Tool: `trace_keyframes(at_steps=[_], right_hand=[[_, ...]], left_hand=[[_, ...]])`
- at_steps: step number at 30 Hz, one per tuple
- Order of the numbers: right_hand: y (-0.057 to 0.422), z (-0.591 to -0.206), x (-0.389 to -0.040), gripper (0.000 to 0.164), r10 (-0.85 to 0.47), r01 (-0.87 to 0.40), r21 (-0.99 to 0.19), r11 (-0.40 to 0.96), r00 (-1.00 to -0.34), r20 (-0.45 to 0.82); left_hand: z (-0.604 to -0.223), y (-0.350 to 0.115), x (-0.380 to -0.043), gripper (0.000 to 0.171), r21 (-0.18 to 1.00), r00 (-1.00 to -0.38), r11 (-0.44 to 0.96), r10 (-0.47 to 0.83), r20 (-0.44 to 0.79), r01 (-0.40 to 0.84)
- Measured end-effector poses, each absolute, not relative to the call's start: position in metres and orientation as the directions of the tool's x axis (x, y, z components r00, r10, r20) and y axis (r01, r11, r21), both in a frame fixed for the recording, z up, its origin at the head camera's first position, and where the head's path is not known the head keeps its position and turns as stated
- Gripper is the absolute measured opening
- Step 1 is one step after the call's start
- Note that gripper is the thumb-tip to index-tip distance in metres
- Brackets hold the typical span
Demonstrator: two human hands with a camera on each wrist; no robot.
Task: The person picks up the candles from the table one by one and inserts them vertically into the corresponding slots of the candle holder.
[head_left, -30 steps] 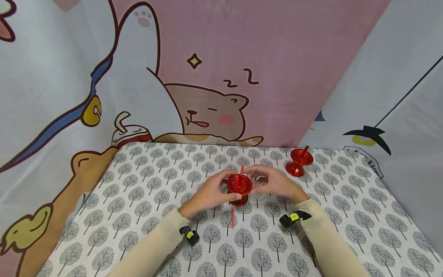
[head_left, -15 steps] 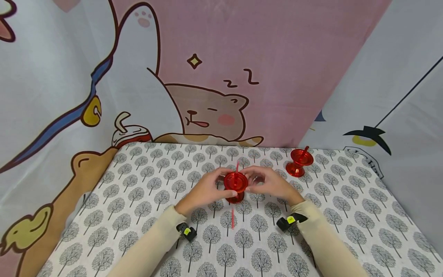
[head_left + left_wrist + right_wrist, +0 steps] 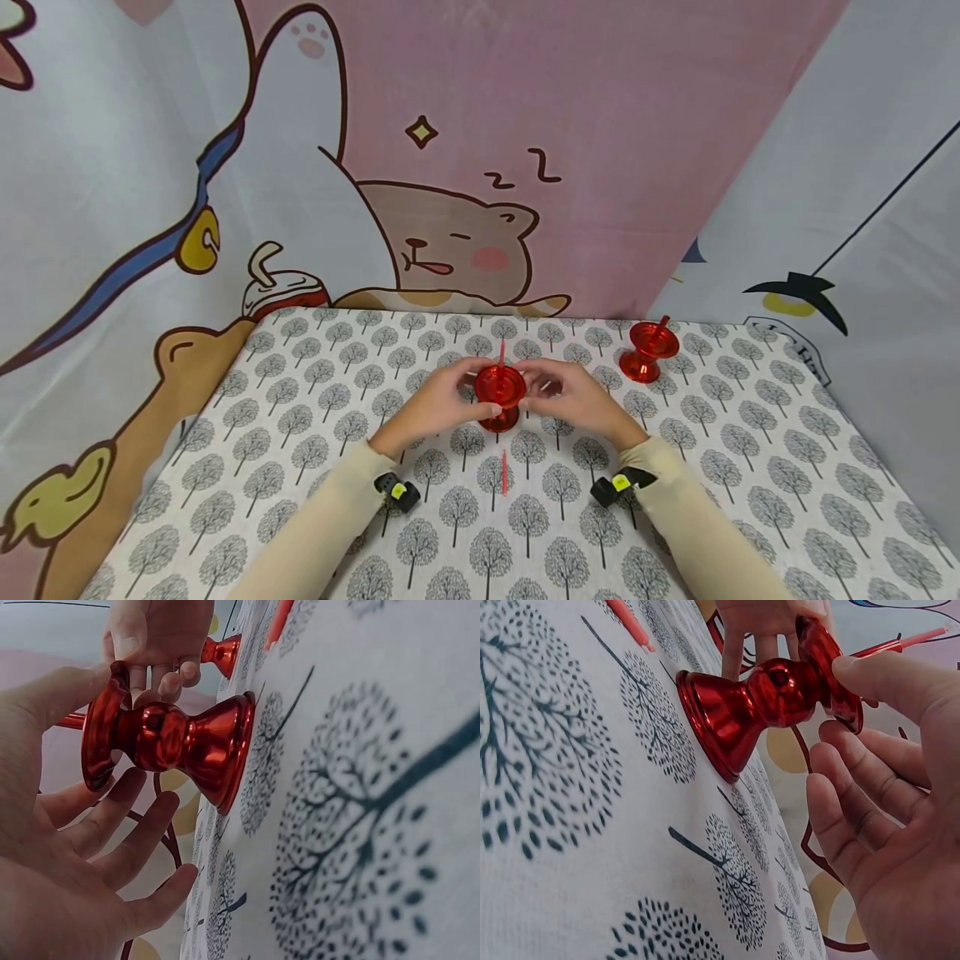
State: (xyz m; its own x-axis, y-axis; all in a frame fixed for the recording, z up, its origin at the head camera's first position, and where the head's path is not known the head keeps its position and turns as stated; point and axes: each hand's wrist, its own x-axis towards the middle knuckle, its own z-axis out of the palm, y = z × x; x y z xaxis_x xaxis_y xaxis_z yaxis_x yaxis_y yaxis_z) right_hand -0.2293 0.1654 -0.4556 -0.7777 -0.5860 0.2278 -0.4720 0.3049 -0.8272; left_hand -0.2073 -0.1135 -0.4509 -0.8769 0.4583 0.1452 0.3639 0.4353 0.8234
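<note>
"Worktop (image 3: 247,500), one: spread with white cloth printed in grey trees. Printed pink fabric backdrop (image 3: 615,125) behind. Contents?"

"Landmark piece: red metallic goblet-shaped holder (image 3: 161,735), flared cup on a stepped foot, upright between both hands. Slender translucent pink stick (image 3: 502,357) stands in its cup. Matching red metallic holder (image 3: 649,348) with its own stick: well apart, beyond and right of the landmark piece. Loose thin pink stick (image 3: 505,473): lying on the landmark piece's near side."

"Grips?"

"Left hand (image 3: 441,402): thumb and fingers holding the landmark piece's rim. Right hand (image 3: 581,400): likewise, opposite side. Whether the foot touches the cloth, cannot tell."

"Handling note?"

"Judged a two-handed repositioning. Equal pressure from both thumbs, cup level, fingers clear of the upright stick, foot landed flat. Glossy finish may slip under uneven squeezing."

"Changes against one second ago?"

"Landmark piece: shifted left and slightly farther from the wearer, both grips travelling along. Gap to the loose stick: wider; to the matching holder: also wider. Those two: unmoved."
</note>
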Motion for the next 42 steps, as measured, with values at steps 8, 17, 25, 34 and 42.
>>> trace_keyframes(at_steps=[8,17,25,34,42], right_hand=[[0.161,-0.454,-0.228,0.054,-0.575,-0.474,-0.824,0.31,-0.784,0.235],[0.166,-0.445,-0.226,0.047,-0.526,-0.46,-0.821,0.337,-0.815,0.241],[0.176,-0.431,-0.227,0.04,-0.473,-0.466,-0.822,0.328,-0.834,0.284],[0.194,-0.415,-0.223,0.038,-0.42,-0.504,-0.799,0.328,-0.835,0.354],[0.224,-0.402,-0.213,0.039,-0.374,-0.57,-0.744,0.349,-0.813,0.447]], left_hand=[[-0.45,-0.116,-0.208,0.076,0.81,-0.874,0.449,0.463,0.149,0.376],[-0.443,-0.12,-0.21,0.075,0.83,-0.882,0.421,0.441,0.166,0.367],[-0.427,-0.124,-0.206,0.079,0.848,-0.896,0.374,0.379,0.229,0.375],[-0.407,-0.12,-0.196,0.084,0.811,-0.872,0.344,0.309,0.379,0.474],[-0.383,-0.114,-0.177,0.083,0.744,-0.789,0.271,0.295,0.54,0.61]])
